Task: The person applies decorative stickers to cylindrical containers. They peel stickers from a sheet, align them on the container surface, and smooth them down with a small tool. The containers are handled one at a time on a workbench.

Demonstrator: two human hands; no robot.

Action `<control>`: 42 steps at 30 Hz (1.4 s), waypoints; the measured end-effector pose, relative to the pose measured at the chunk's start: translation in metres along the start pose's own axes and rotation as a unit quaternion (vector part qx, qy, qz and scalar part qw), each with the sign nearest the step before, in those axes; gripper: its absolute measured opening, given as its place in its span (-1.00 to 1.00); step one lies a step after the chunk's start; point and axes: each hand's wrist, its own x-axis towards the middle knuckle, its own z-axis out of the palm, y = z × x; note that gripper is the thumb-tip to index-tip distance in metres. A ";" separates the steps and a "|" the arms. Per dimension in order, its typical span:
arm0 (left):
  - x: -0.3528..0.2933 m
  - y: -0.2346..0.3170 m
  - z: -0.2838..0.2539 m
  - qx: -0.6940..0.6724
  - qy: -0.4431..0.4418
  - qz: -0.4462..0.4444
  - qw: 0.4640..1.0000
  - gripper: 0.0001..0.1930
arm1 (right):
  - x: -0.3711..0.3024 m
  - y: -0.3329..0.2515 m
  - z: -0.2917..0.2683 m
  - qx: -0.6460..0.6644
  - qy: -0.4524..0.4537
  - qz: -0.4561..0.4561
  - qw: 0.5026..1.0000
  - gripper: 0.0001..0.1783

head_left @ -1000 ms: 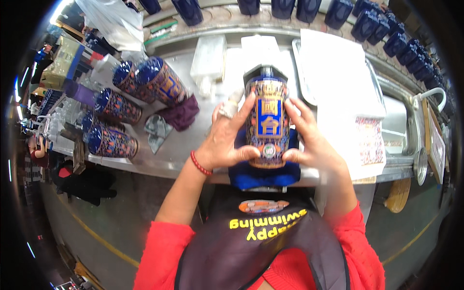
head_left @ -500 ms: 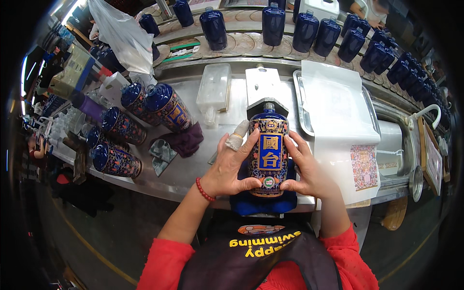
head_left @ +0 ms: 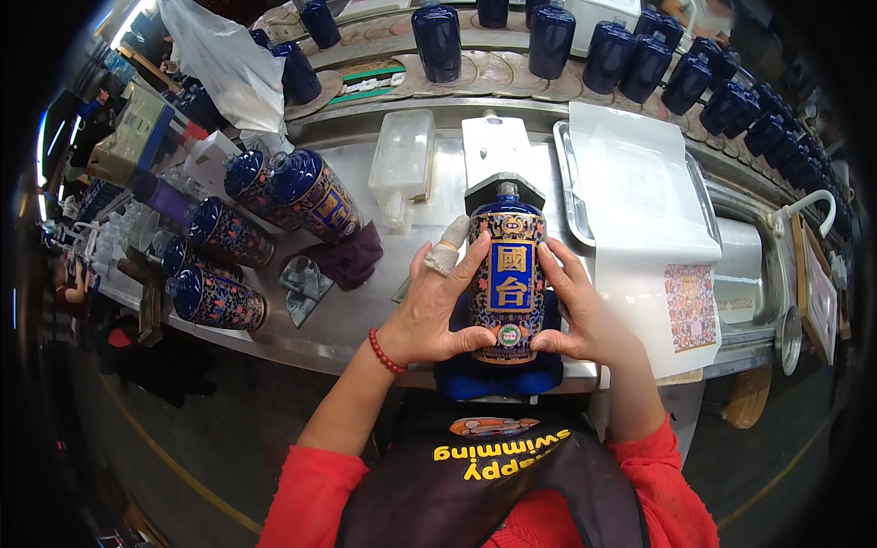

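A dark blue bottle [head_left: 508,283] with a floral wrap and a gold-edged blue label lies between my two hands, its neck pointing away from me. My left hand [head_left: 429,310] grips its left side, thumb low near a small round emblem. A grey finger cover sits on one of its fingers, and a red bead bracelet circles the wrist. Along the other side, my right hand [head_left: 582,306] presses with thumb and fingers. Under the bottle's near end is a blue padded cloth [head_left: 498,381]. A dark angular rest [head_left: 539,185] shows behind the neck.
Several decorated bottles [head_left: 315,196] stand to the left beside a dark purple cloth [head_left: 352,258]. A translucent block-shaped container [head_left: 403,164] stands beyond my hands. At right, white sheets and a printed floral sheet [head_left: 690,306] cover a metal tray [head_left: 564,187]. Plain blue bottles [head_left: 552,41] line a curved conveyor behind.
The plain blue bottles on the conveyor have shifted to the right. My hands keep hold of the decorated bottle, nearly unmoved.
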 end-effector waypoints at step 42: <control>0.002 -0.008 -0.003 0.013 -0.009 0.039 0.999 0.18 | -0.002 0.013 0.007 0.081 0.003 -0.019 0.997 0.31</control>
